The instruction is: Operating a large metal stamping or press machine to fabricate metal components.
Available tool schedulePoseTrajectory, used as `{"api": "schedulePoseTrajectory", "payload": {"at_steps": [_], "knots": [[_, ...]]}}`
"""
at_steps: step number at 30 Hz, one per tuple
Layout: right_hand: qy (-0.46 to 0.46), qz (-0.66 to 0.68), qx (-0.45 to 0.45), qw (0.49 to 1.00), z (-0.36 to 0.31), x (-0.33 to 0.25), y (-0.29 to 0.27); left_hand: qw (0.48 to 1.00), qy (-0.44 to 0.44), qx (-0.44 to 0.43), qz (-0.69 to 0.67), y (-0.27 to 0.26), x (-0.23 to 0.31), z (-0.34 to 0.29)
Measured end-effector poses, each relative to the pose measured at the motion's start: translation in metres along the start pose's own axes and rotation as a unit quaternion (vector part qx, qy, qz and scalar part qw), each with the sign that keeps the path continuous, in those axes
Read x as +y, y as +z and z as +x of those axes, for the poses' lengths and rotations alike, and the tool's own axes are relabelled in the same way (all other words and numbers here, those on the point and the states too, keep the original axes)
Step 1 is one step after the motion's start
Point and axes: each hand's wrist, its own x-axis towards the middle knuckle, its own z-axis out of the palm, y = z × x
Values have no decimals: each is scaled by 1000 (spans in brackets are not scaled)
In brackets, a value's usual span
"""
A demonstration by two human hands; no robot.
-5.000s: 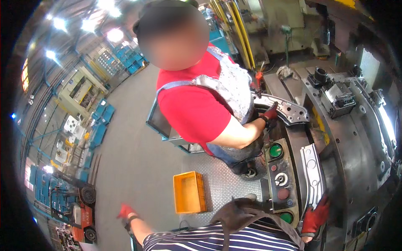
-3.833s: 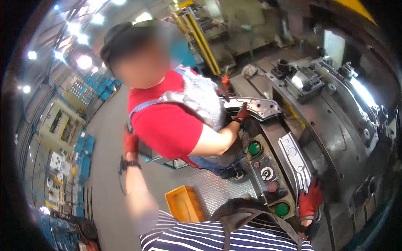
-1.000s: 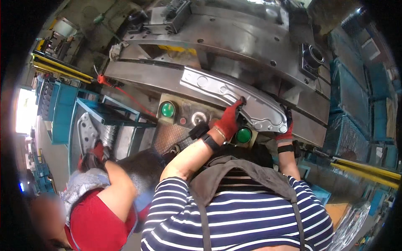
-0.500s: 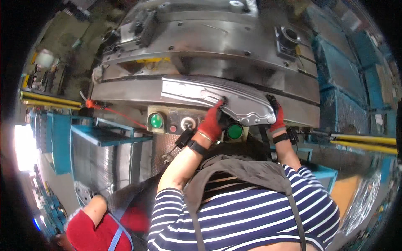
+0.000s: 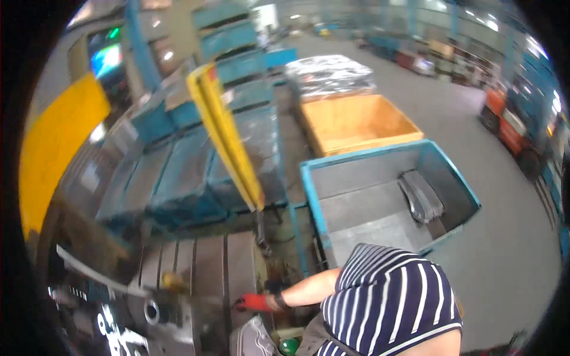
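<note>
Head view has swung toward the blue bin (image 5: 314, 207); the right hand (image 5: 252, 302) is beside the metal panel (image 5: 252, 339) at the near edge of the slotted bed (image 5: 211, 264), whether gripping I cannot tell; left hand unseen

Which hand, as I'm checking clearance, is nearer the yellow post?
Right, as far as shows: the red-gloved right hand is below the yellow post in the picture, not touching it. The left hand is out of view.
</note>
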Motion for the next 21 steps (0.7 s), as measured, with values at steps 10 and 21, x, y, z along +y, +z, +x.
{"api": "schedulePoseTrajectory", "payload": {"at_steps": [10, 21], "knots": [[-88, -400, 196, 891, -218, 15, -171, 982, 48, -177, -42, 32, 22, 14], [119, -282, 154, 940, -176, -13, -103, 995, 11, -96, -19, -31, -14, -21]]}}
